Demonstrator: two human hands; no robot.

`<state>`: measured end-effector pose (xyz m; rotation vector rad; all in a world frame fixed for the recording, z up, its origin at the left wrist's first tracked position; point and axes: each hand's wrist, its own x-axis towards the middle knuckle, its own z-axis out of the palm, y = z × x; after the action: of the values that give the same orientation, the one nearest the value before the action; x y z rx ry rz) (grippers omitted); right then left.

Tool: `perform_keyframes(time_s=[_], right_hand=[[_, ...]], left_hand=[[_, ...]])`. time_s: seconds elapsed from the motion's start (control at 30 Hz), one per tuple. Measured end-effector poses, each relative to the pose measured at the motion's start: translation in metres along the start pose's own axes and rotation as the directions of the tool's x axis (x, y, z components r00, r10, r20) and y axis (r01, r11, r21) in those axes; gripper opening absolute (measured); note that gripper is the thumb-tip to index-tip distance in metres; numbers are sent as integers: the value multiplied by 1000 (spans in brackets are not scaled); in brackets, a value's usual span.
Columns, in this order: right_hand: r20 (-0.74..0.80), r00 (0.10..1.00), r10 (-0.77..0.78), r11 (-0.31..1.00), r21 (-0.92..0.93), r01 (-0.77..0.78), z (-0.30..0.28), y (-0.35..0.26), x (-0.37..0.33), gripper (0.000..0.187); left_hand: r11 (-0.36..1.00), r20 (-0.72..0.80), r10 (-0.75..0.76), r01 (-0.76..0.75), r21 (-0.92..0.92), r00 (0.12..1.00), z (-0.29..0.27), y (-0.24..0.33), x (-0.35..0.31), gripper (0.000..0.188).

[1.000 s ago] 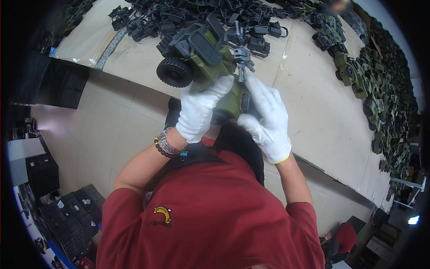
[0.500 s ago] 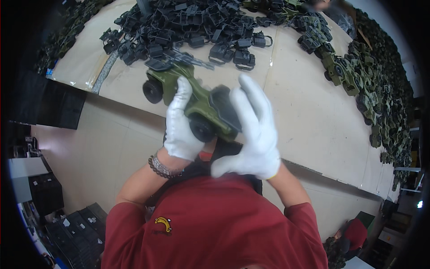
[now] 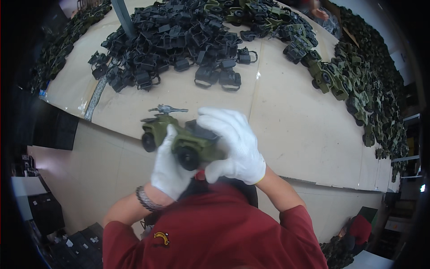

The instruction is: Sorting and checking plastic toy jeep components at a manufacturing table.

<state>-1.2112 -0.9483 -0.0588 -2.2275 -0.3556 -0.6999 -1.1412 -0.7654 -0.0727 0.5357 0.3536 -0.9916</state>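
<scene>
Head view: the green toy military truck (image 3: pixel 190 140) is slanting far-left to near-right, left hand (image 3: pixel 168 174) clasping its near side, right hand (image 3: pixel 237 145) wrapping its right end.

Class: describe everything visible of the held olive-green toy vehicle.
The olive-green, plastic-looking toy vehicle shows two chunky black wheels, dark grey upper parts and a grey gun-shaped piece atop its left end. It is held upright near the edge of the pale tabletop: the white-gloved left hand holds its near side, the white-gloved right hand covers its right end.
</scene>
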Motion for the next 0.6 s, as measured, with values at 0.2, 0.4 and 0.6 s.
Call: perform_keyframes(time_s=[0.2, 0.4, 0.6], right_hand=[[-191, 961, 202, 906, -336, -257, -55, 111, 30, 42], [-481, 872, 90, 850, -420, -319, -102, 210, 108, 33], [-511, 852, -116, 554, -745, -372, -121, 268, 210, 78]], left_hand=[[674, 145, 592, -587, 448, 792, -22, 232, 8, 60], [236, 125, 933, -836, 496, 337, 14, 354, 35, 94], [-408, 604, 709, -486, 772, 363, 19, 246, 122, 41]])
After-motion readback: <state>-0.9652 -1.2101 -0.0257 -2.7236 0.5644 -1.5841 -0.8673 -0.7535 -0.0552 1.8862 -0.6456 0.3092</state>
